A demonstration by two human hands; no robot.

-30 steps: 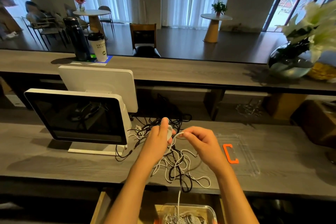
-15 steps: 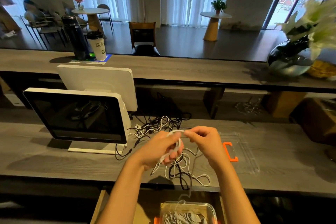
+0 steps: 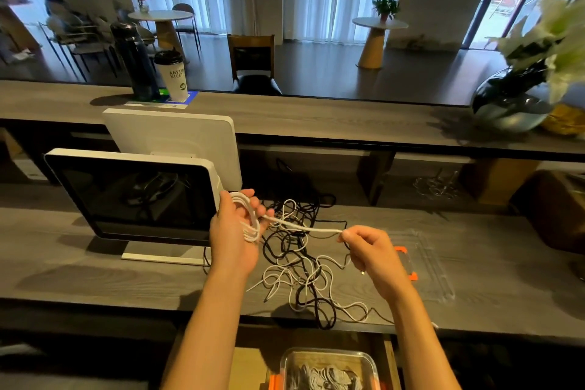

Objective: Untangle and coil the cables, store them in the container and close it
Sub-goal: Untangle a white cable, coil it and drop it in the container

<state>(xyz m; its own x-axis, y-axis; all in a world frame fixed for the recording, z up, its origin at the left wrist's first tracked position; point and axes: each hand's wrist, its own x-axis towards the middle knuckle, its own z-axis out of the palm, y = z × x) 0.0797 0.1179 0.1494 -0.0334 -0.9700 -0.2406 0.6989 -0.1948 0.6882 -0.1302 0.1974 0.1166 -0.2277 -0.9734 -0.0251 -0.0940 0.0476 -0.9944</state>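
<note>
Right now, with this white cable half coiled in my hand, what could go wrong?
1. The loops of the white cable sit loosely over the left hand; they could slip off and uncoil.
2. The strand stretched to the right hand passes over the tangled pile; winding may snag it.
3. Some pile loops hang past the counter edge and could slide off.

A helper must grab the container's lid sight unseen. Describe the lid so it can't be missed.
Start at the white monitor on the grey counter and go right, past the tangled cables. The lid lies flat behind the right hand. It is clear plastic with orange clips, unlike the cable-filled container below the counter.
</note>
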